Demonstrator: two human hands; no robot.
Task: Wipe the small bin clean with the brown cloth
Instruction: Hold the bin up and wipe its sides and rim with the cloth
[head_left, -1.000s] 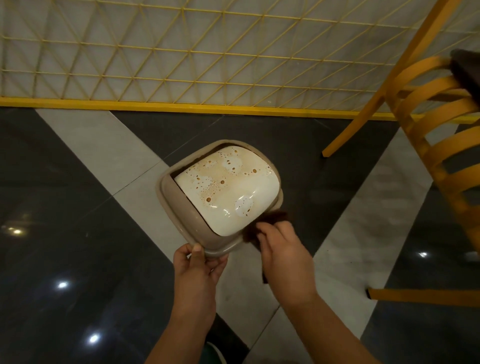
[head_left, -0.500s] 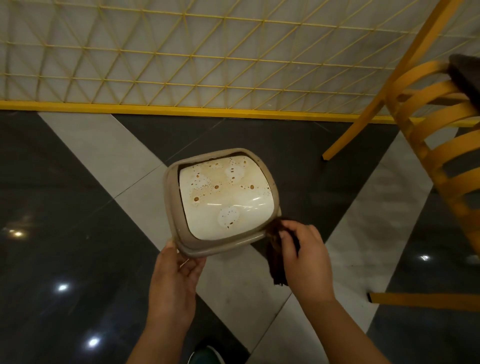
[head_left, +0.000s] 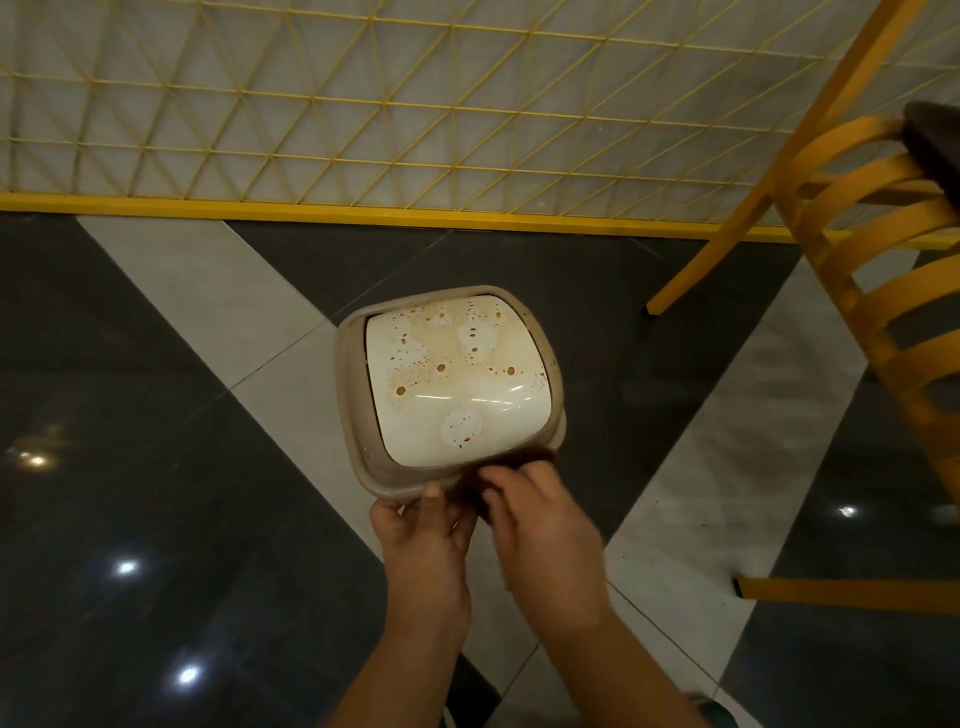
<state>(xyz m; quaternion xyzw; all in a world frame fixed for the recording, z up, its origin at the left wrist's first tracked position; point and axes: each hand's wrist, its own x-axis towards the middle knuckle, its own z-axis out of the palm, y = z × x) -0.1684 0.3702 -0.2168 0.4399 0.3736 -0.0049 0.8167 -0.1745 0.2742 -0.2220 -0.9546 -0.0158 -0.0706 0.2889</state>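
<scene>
Your left hand (head_left: 423, 540) grips the beige plastic bin's (head_left: 358, 415) six-o'clock rim, its brown-spotted white lid (head_left: 457, 379) glossy, while your right hand's (head_left: 545, 535) curled fingers press the dark brown cloth (head_left: 524, 460) there.

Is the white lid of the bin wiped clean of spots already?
No, brown spots still dot the white lid.

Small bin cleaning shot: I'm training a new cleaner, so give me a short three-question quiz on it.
1. True or false: the white lid is spotless.
2. Which hand presses the brown cloth on the bin's rim? A) left B) right
3. Fill in: the left hand grips the small bin at its ____ edge.

Key: 1 false, brown stains dot it. 2 B, the right hand. 3 near.
</scene>
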